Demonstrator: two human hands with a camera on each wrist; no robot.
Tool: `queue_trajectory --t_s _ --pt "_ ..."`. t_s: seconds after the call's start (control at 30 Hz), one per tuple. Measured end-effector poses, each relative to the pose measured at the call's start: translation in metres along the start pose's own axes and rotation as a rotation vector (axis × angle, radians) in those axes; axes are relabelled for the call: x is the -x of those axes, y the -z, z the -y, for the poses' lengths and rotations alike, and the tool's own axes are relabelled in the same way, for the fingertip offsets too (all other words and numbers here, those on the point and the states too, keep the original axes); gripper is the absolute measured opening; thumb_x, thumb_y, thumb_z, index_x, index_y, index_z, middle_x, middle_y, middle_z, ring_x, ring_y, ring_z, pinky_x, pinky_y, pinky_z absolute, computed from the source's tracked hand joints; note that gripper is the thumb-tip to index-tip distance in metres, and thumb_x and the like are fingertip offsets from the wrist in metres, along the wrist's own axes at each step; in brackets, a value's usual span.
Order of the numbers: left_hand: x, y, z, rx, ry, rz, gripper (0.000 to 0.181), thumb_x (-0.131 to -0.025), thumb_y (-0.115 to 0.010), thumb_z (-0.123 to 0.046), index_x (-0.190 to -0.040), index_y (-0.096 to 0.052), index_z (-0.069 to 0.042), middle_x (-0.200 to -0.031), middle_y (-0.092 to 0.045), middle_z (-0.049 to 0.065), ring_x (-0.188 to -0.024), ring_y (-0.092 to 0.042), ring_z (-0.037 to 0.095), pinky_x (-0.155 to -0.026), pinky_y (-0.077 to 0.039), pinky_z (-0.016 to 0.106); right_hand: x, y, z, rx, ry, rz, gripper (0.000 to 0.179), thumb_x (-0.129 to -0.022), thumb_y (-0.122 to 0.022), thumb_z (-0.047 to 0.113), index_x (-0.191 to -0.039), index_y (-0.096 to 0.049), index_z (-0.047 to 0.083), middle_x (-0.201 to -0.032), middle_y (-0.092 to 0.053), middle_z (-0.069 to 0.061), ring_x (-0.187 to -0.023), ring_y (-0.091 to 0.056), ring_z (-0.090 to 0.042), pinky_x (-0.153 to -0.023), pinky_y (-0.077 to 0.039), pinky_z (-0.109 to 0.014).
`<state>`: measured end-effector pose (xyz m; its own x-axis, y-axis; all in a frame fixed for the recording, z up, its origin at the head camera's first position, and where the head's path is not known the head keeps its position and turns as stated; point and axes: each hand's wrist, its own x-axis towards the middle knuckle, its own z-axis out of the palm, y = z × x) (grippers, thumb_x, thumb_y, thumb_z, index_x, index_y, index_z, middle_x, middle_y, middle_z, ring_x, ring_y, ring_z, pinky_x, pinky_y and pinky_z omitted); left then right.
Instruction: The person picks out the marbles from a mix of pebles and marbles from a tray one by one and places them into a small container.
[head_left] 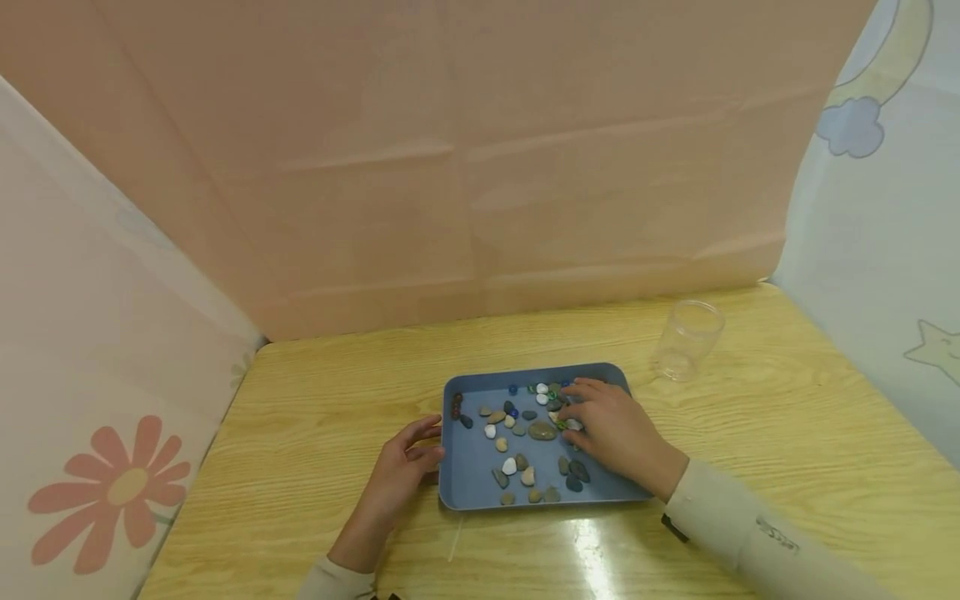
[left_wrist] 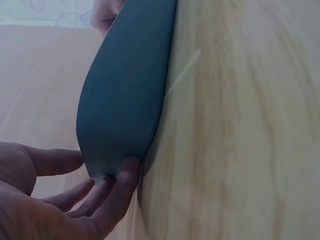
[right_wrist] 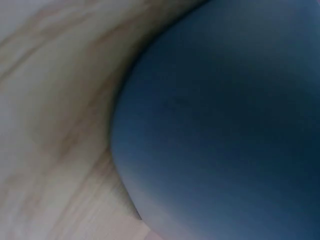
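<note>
A shallow blue tray (head_left: 467, 479) holds scattered pebbles, among them a large brown stone (head_left: 542, 430) and a white stone (head_left: 509, 466). Dark red beads (head_left: 457, 406) line its left wall, and small blue marbles (head_left: 513, 389) lie among the stones. My left hand (head_left: 401, 462) rests its fingertips against the tray's left outer side; the left wrist view shows those fingertips on the tray wall (left_wrist: 125, 85). My right hand (head_left: 618, 433) reaches over the right half, fingers spread and loosely bent onto pebbles and a green-patterned marble (head_left: 561, 425). In the right wrist view the tray (right_wrist: 225, 125) fills most of the picture.
A clear plastic jar (head_left: 688, 340) stands behind the tray's right corner on the wood-grain table (head_left: 337, 392). A peach backdrop (head_left: 465, 208) closes off the back, with patterned panels on both sides. A thin pale strip (head_left: 455, 537) lies in front of the tray.
</note>
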<state>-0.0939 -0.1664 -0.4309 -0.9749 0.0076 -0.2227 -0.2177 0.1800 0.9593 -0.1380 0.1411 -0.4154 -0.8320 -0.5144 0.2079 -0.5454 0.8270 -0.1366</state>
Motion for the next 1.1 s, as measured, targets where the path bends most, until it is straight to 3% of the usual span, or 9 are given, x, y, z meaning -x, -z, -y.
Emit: queue_trajectory --t_s 0.43,0.67,1.1 --pt "0.001 -0.004 -0.003 0.010 0.018 0.022 0.045 -0.096 -0.058 -0.001 -0.141 -0.051 -0.003 -0.138 -0.053 0.022 -0.113 -0.063 0.031 -0.081 -0.060 0.039 -0.006 -0.007 0.007 0.029 -0.039 -0.073 0.015 -0.075 -0.086 0.031 -0.074 -0.078 0.018 -0.117 -0.072 -0.007 -0.122 -0.060 -0.034 -0.103 -0.048 -0.054" --pt "0.001 -0.005 -0.003 0.002 0.020 0.017 0.045 -0.096 -0.058 -0.001 -0.141 -0.051 -0.001 -0.137 -0.054 0.022 -0.113 -0.063 0.031 -0.079 -0.060 0.038 -0.008 -0.006 0.006 0.018 -0.051 -0.050 0.013 -0.076 -0.085 0.029 -0.075 -0.079 0.018 -0.119 -0.072 -0.006 -0.124 -0.059 -0.033 -0.104 -0.047 -0.055" --pt "0.001 -0.002 -0.004 -0.011 0.021 -0.001 0.047 -0.095 -0.059 0.002 -0.141 -0.052 -0.005 -0.136 -0.055 0.021 -0.115 -0.063 0.031 -0.086 -0.059 0.039 -0.006 0.015 -0.006 -0.028 0.014 -0.125 0.015 -0.075 -0.086 0.029 -0.084 -0.080 0.019 -0.130 -0.067 -0.011 -0.130 -0.055 -0.038 -0.109 -0.045 -0.055"
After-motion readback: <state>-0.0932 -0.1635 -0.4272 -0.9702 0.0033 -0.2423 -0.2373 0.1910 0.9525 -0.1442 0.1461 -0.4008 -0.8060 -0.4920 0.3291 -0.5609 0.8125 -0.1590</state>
